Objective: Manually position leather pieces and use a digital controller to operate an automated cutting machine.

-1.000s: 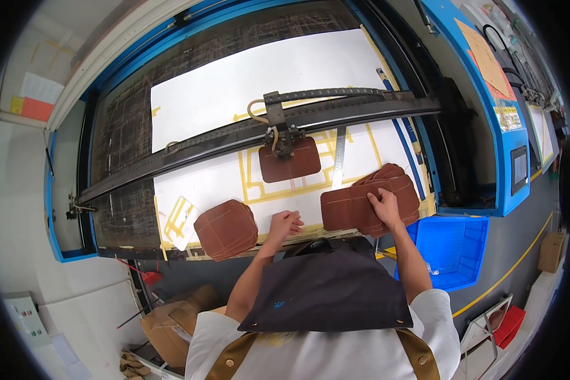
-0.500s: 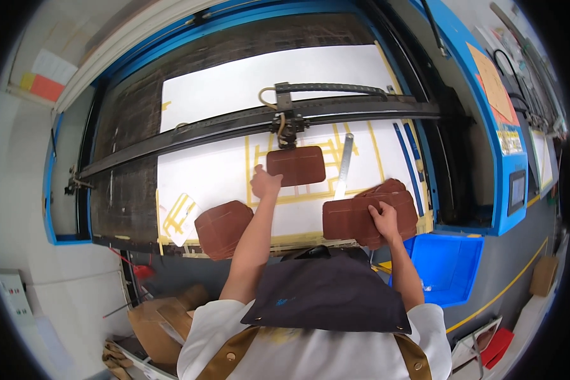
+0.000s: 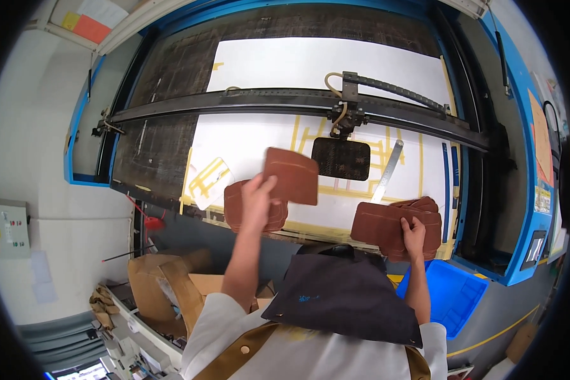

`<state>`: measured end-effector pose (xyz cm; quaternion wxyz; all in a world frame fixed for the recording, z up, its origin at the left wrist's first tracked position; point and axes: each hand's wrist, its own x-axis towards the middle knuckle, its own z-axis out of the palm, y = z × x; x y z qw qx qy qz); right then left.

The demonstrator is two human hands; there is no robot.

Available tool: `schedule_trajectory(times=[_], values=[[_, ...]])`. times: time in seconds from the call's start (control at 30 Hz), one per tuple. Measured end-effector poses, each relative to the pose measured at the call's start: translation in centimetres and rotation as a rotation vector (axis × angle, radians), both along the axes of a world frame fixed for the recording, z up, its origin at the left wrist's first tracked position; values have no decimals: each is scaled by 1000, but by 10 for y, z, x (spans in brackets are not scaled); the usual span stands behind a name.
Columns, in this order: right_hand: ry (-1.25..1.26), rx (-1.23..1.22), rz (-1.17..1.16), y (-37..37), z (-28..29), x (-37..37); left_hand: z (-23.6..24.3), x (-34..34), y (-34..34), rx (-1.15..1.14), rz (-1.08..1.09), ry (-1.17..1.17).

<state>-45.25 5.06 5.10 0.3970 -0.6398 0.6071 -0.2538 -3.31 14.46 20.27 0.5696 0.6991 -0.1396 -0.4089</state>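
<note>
My left hand (image 3: 258, 197) grips a brown leather piece (image 3: 292, 174), a rounded rectangle with faint lines, held up over the left stack of brown leather pieces (image 3: 237, 209). To its right, a dark rectangular opening (image 3: 341, 158) in the white sheet lies under the machine's head (image 3: 344, 117). My right hand (image 3: 415, 235) pinches another brown leather piece (image 3: 377, 223) by its right end. That piece sits over the right stack of brown leather pieces (image 3: 424, 209), fanned unevenly; my hand hides part of it.
A black gantry beam (image 3: 247, 103) crosses the bed above the white sheet (image 3: 259, 136), which carries yellow tape strips. A steel ruler (image 3: 388, 171) lies right of the opening. A taped white template (image 3: 210, 182) is at left. A blue bin (image 3: 449, 297) stands below the right edge.
My left hand has lifted the leather piece off the dark opening and moved it left and nearer, over the left stack. My right hand stays at the right stack. The view has turned left.
</note>
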Motion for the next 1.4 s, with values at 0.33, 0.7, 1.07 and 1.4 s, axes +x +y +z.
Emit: schedule_trajectory(times=[0.33,0.7,1.07,1.4], values=[[-99,89,45,-4,6,-4,-94,96,159,629,58,-1235],[-95,-30,682,-13,164,98,-94,-61,8,-170,-456,426],[-39,210,278,-106,-6,133,-150,-18,-81,88,-512,334],[218,22,201,-143,-30,195,-186,26,-142,198,-430,-168]])
